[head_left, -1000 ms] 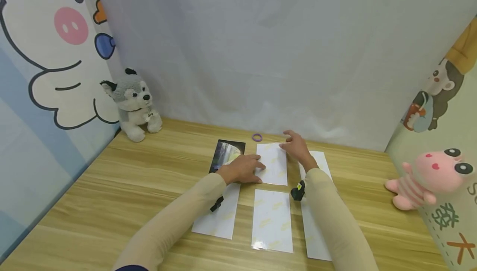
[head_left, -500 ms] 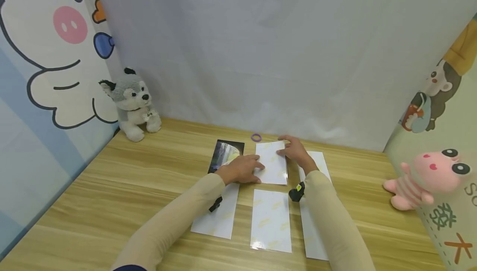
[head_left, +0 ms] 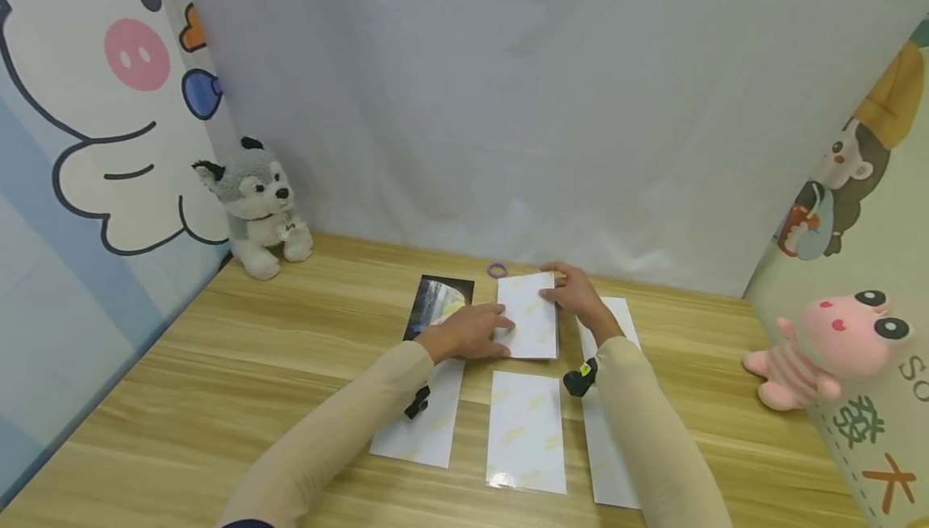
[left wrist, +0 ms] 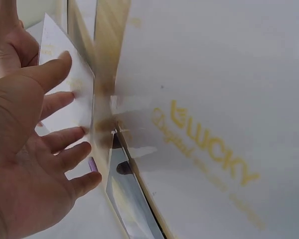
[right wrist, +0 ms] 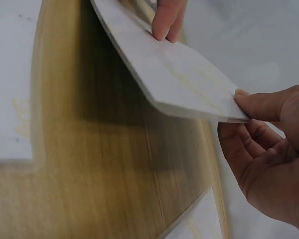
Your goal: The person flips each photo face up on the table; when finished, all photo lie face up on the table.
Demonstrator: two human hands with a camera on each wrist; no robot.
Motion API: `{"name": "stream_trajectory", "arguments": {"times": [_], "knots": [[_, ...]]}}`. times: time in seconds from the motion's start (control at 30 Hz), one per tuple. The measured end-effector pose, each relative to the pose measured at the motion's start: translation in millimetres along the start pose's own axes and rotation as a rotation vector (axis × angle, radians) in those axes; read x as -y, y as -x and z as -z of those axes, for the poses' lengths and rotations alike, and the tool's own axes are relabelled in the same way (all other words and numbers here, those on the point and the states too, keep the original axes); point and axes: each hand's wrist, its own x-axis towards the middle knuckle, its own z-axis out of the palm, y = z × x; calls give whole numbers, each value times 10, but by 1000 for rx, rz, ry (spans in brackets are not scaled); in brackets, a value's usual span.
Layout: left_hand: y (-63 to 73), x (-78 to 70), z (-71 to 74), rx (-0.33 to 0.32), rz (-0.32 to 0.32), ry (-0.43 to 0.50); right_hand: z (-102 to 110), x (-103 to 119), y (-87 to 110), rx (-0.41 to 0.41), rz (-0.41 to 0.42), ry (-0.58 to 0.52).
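Observation:
In the head view, a small stack of white-backed photo prints [head_left: 528, 318] is at the far middle of the table. My right hand [head_left: 576, 294] pinches its far right edge, thumb on top and fingers beneath. The right wrist view shows this stack [right wrist: 179, 84] tilted up off the wood, with a shadow below it. My left hand [head_left: 472, 330] has its fingers spread, the tips resting on the stack's left side. "Lucky Digital" is printed in yellow on a nearer photo back [left wrist: 214, 144]. Left of the stack lies a face-up photo [head_left: 439, 302], partly hidden by my left hand.
White-backed prints lie at the front middle [head_left: 526, 431], front left [head_left: 421, 431] and under the right forearm [head_left: 610, 455]. A purple ring [head_left: 497, 270] is near the back edge. A plush husky [head_left: 264, 205] sits at left, a pink plush toy [head_left: 827, 351] at right.
My right hand has shifted from the stack's far corner to grip its edge, thumb now on top. The far right side of the stack has lifted. The left hand stays in place.

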Motion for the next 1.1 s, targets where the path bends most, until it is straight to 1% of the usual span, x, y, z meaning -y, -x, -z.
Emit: {"name": "stream_trajectory", "arguments": {"times": [0.2, 0.33, 0.43, 0.53, 0.67, 0.83, 1.0, 1.1], "knots": [[26, -33, 38, -33, -20, 100, 37, 10, 5, -22, -6, -105], [45, -59, 52, -86, -42, 154, 63, 19, 9, -40, -12, -207], [51, -74, 37, -140, -73, 167, 74, 48, 32, -47, -15, -293], [52, -89, 19, -195, -109, 157, 81, 73, 53, -49, -19, -370], [47, -109, 3, -256, -141, 127, 77, 96, 69, -67, -42, -444], [38, -142, -2, -322, -156, 100, 41, 110, 64, -113, -75, -533], [5, -177, -12, -403, -172, 56, -5, 132, 62, -164, -86, -623], [-11, -191, -23, -447, -170, 43, -27, 142, 64, -187, -90, -669]]}}
